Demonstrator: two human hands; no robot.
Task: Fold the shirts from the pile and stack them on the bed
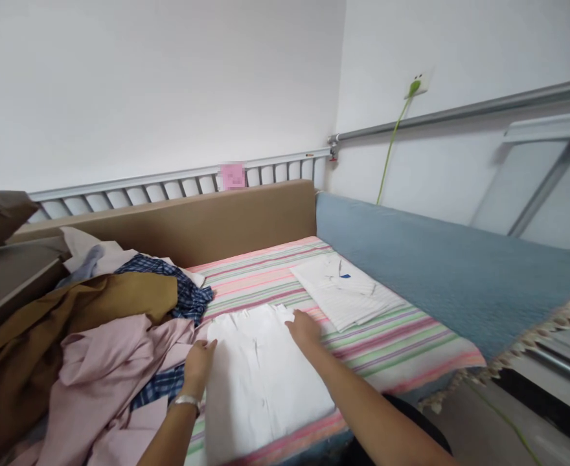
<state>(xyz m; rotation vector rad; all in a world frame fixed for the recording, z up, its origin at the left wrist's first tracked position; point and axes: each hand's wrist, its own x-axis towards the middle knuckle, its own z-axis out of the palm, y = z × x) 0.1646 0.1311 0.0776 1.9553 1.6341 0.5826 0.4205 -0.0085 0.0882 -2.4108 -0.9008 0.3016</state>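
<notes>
A white shirt, folded into a rough rectangle, lies in front of me on a striped sheet. My left hand pinches its left edge near the upper corner, and a silver band circles that wrist. At the opposite upper corner, the fingers of my right hand close on the shirt's edge. Just beyond my right hand rests another folded garment, white with fine stripes and a small blue tag. The fingertips of both hands are partly hidden by the cloth.
Piled on the left are a mustard garment, a pink garment and a blue plaid garment. A brown padded board borders the back, a blue padded side the right. A green cord hangs from the wall socket.
</notes>
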